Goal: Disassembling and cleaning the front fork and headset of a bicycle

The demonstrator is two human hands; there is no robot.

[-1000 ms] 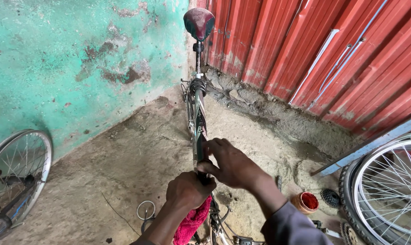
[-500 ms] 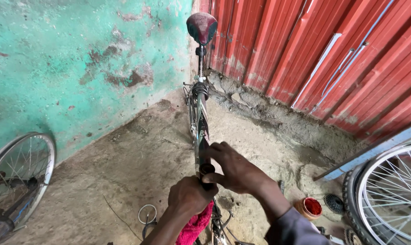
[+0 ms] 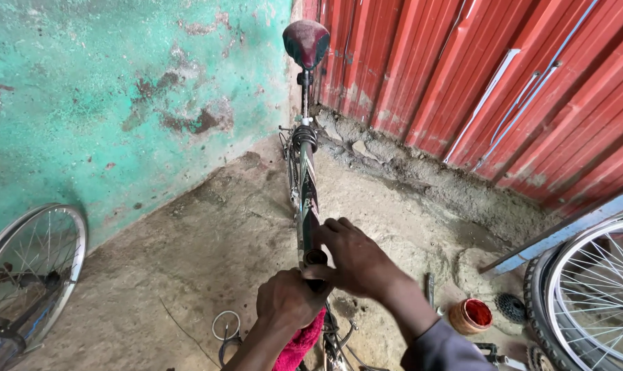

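Note:
A dark bicycle frame (image 3: 304, 185) stands lengthwise ahead of me, its worn red saddle (image 3: 306, 41) at the far end. My right hand (image 3: 352, 257) wraps over the frame's top tube near its open head tube (image 3: 315, 258). My left hand (image 3: 287, 299) is closed around the front of the frame just below that tube, over a pink-red cloth (image 3: 301, 343) that hangs under it. The two hands touch each other at the tube's end.
A peeling green wall (image 3: 119, 103) runs on the left, a red corrugated metal wall (image 3: 497, 89) on the right. A spoked wheel (image 3: 23, 268) leans at left, another wheel with tyre (image 3: 593, 288) at right. A small red-filled tin (image 3: 471, 315), a sprocket (image 3: 510, 307) and a wire ring (image 3: 225, 324) lie on the dirt floor.
My view has dropped slightly and my hands have shifted a little along the frame's front; both keep their hold on the frame.

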